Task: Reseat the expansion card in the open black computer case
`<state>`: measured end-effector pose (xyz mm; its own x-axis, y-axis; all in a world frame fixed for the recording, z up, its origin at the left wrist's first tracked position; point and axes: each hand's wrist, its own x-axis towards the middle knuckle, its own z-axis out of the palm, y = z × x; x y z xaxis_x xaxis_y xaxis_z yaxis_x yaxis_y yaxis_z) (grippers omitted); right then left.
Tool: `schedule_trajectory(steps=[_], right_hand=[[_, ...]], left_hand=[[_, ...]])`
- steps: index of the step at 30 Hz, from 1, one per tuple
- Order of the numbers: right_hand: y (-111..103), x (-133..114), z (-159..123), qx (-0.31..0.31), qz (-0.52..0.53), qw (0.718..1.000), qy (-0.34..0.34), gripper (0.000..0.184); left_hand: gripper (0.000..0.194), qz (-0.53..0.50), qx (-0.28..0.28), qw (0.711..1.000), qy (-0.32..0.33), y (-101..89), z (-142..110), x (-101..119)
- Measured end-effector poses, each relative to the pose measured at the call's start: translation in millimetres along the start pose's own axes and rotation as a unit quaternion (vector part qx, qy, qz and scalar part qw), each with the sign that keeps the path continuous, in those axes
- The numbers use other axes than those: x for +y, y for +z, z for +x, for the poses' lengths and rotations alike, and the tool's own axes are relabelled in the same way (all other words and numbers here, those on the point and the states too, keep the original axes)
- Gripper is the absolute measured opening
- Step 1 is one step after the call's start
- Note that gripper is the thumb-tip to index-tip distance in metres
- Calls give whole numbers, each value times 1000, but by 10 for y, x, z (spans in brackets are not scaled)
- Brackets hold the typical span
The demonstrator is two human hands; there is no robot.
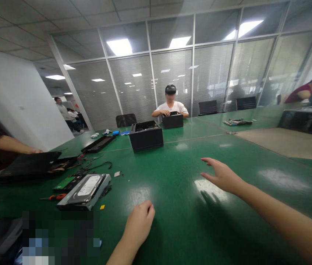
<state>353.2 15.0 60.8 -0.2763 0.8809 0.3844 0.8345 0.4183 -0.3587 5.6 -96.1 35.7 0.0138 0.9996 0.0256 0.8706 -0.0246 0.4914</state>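
My left hand (141,222) is curled into a loose fist just over the green table (172,206), with nothing showing in its fingers. Farther right, my right hand (220,175) hovers above the tabletop, thumb and fingers apart, holding nothing; its shadow falls below. Nearest to my left hand, on its left, lie a small yellow piece (102,207) and a hard drive (89,185) in a grey metal bracket. A red-and-black screwdriver (58,197) rests beside the bracket, close to a green circuit board (65,182).
A black computer case (146,136) stands ahead. Behind it a seated person (170,105) works at another case (173,120). At left, a person's arm (12,143) reaches to a black panel (31,163) near loose cables (95,165). A large black case (307,121) stands at right.
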Motion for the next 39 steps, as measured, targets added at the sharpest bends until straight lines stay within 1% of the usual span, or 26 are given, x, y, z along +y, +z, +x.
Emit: schedule_trajectory(steps=[4,8,12,15,18,21,23,26,28,30,31,33,36,39], right_hand=[[-164,52,-335,28,29,999,18,65],[-291,-2,-527,33,18,999,14,67],[-433,-75,-555,51,-8,999,1,68],[-554,-107,-465,72,-40,996,-33,70],[-646,-66,-268,100,-76,990,-69,73],[-643,77,59,119,-111,983,-84,76],[-572,215,354,105,-133,982,-90,76],[-395,433,865,74,-171,978,-96,77],[-258,557,1183,58,-190,977,-79,76],[-128,658,1426,38,-201,978,-44,69],[-69,707,1512,34,-205,978,-29,65],[32,823,1626,44,-213,976,-27,62],[141,1061,1714,86,-205,974,-50,67],[198,1256,1731,94,-165,980,-56,74]], left_hand=[[33,-19,-6,1000,10,26,21,-16],[36,-37,-5,999,13,32,36,-29],[39,-57,-4,998,11,27,31,-23],[38,-68,-1,998,12,17,22,-14],[35,-72,-2,997,14,8,18,-12],[34,-69,-5,997,16,10,20,-14],[34,-65,-8,998,21,19,23,-14],[34,-59,-12,998,29,39,17,-8],[35,-56,-14,998,33,47,3,-1],[35,-53,-15,998,37,46,-15,4],[35,-51,-14,998,38,41,-24,5],[34,-47,-9,998,39,29,-37,4],[32,-44,-2,998,38,16,-50,0],[28,-51,5,998,40,8,-64,0]])
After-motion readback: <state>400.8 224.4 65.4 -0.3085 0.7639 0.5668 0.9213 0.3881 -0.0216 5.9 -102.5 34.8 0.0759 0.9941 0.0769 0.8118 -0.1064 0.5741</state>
